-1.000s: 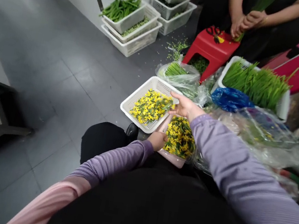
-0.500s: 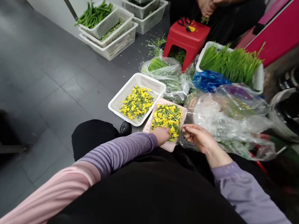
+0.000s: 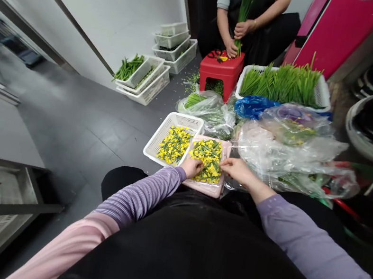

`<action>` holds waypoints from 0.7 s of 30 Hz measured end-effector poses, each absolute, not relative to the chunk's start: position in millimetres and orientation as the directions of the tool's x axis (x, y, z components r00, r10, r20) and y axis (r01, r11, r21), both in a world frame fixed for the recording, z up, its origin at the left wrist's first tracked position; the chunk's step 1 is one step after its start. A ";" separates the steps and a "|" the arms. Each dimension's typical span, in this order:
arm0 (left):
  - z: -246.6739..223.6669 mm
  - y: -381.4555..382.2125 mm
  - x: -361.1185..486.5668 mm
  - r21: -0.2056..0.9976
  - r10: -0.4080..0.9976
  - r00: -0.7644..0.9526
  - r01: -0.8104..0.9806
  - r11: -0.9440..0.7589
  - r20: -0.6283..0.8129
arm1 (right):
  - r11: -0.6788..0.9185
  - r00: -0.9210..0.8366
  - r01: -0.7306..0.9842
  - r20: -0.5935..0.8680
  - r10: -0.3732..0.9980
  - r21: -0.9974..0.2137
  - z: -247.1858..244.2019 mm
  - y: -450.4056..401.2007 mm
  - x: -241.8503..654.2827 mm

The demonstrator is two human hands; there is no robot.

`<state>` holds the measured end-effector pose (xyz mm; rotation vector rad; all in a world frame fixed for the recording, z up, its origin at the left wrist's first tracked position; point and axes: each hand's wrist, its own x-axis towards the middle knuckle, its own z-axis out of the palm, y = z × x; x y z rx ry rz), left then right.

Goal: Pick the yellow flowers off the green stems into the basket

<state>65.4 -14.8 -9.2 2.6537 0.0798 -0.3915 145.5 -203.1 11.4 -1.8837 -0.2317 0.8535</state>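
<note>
On a pink tray [image 3: 214, 191] close to my lap lies a flat bed of yellow flowers with green stems [image 3: 208, 153]. My left hand [image 3: 192, 167] is at the bed's left edge, its fingers curled together; anything in them is too small to make out. At the right edge my right hand [image 3: 237, 169] has thumb and fingertips pinched together, and what they hold cannot be made out. A white perforated basket [image 3: 152, 144] with more yellow flowers [image 3: 174, 144] stands against the tray's left side.
Plastic bags of greens [image 3: 261, 145] lie to the right. Behind are a red stool [image 3: 220, 71] with scissors and a white crate of green stalks [image 3: 282, 85]. A co-worker's hands [image 3: 239, 35] grip a green bunch. Stacked baskets [image 3: 145, 86] stand at left.
My left hand has drawn back left from over the flowers to their edge. My right hand has come in to the right edge. The view has shifted, and the co-worker's bunch now shows upright.
</note>
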 end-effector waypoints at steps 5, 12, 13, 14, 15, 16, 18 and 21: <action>-5.5 -11.8 66.2 0.689 0.168 0.914 0.391 -0.611 -0.370 | -0.397 0.627 -0.404 -0.565 0.537 -0.824 -7.5 -181.5 125.6; -13.8 -31.1 65.1 0.751 0.199 0.965 0.257 -0.608 -0.169 | -0.096 0.707 -0.580 -0.558 0.433 -0.809 -14.4 -160.6 115.1; -15.2 -31.2 65.6 0.775 0.213 0.960 0.273 -0.570 -0.181 | -0.086 0.723 -0.574 -0.553 0.414 -0.814 -15.4 -159.8 116.7; -16.5 -30.2 66.3 0.806 0.230 0.951 0.300 -0.510 -0.209 | -0.081 0.738 -0.564 -0.546 0.397 -0.821 -16.3 -159.4 119.1; -17.3 -28.2 66.9 0.834 0.248 0.936 0.338 -0.436 -0.249 | -0.083 0.753 -0.551 -0.538 0.379 -0.830 -17.1 -159.3 122.1; -17.5 -25.5 67.6 0.854 0.268 0.915 0.383 -0.352 -0.300 | -0.090 0.770 -0.531 -0.524 0.364 -0.842 -17.9 -159.4 125.6; -15.3 -19.3 68.8 0.862 0.307 0.863 0.469 -0.193 -0.401 | -0.123 0.802 -0.465 -0.476 0.362 -0.877 -19.9 -160.0 133.1; -6.6 -12.7 70.2 0.860 0.320 0.827 0.506 -0.066 -0.462 | -0.198 0.821 -0.292 -0.351 0.450 -0.936 -23.5 -162.0 142.5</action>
